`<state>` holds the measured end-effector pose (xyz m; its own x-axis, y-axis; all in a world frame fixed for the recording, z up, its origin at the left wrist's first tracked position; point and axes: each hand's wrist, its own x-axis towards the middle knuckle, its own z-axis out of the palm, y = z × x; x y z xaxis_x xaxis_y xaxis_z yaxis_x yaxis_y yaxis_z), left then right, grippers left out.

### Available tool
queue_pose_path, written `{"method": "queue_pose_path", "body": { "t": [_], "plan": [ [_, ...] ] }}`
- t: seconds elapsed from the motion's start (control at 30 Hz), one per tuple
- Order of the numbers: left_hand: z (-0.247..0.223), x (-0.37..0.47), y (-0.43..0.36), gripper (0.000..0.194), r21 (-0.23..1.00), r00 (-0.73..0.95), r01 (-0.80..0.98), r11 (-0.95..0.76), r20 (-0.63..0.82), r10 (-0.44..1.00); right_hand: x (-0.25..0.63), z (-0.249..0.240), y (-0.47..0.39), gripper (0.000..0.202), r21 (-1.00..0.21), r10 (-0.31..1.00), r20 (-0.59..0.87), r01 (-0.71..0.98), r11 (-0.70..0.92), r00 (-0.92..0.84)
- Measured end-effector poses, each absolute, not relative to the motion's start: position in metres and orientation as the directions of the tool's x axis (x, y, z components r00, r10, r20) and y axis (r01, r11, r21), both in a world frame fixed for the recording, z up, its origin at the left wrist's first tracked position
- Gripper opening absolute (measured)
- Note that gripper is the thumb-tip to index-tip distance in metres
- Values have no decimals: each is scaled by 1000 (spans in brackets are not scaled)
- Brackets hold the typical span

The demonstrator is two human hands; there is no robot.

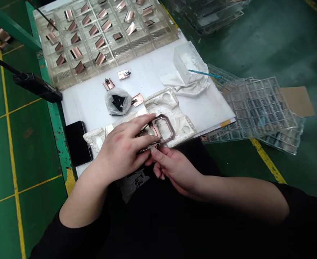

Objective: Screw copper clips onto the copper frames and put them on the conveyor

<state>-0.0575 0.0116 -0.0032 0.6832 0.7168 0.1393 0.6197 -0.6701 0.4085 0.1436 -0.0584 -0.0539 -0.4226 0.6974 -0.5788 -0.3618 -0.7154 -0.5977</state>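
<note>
A copper-coloured metal frame [170, 126] lies in the recess of a white foam block [186, 126] at the table's front edge. My left hand [124, 144] rests over the frame's left part, fingers closed around it and partly hiding it. Close to the frame's near edge, my right hand [174, 167] has thumb and fingers pinched together at a small part too hidden to name. Behind the foam sit a plastic bag of black bits [118, 102] and small copper plates [138, 100], [108, 83], [124, 74].
A compartment tray [107, 64] of copper pieces spans the table's back. A black phone [78, 143] lies at left, near a black device [36, 86]. At right are a clear box [188, 59], white cloth [196, 86], blue stick [204, 73] and stacked clear trays [266, 104].
</note>
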Motion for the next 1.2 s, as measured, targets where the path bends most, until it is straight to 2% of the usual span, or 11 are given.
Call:
{"method": "queue_pose_path", "body": {
  "t": [0.2, 0.4, 0.6, 0.83, 1.2],
  "plan": [
    [-6, -58, 13, 28, 412, 706, 601, -685, 127, 697, 140, -56, -59, 54, -615, 717, -588, -368, -697, -375],
    [-4, -58, 10, 31, 411, 696, 637, -653, 58, 716, 144, -58, -64, 58, -611, 691, -588, -330, -720, -420],
    [0, -59, 11, 34, 444, 701, 625, -642, 43, 712, 145, -58, -67, 53, -703, 748, -556, -275, -656, -361],
    [-2, -60, 10, 38, 424, 712, 623, -658, 41, 701, 141, -60, -65, 52, -638, 719, -576, -336, -693, -389],
    [-3, -60, 9, 37, 412, 705, 638, -651, 26, 708, 141, -64, -68, 49, -659, 741, -546, -345, -668, -391]
  ]
}}
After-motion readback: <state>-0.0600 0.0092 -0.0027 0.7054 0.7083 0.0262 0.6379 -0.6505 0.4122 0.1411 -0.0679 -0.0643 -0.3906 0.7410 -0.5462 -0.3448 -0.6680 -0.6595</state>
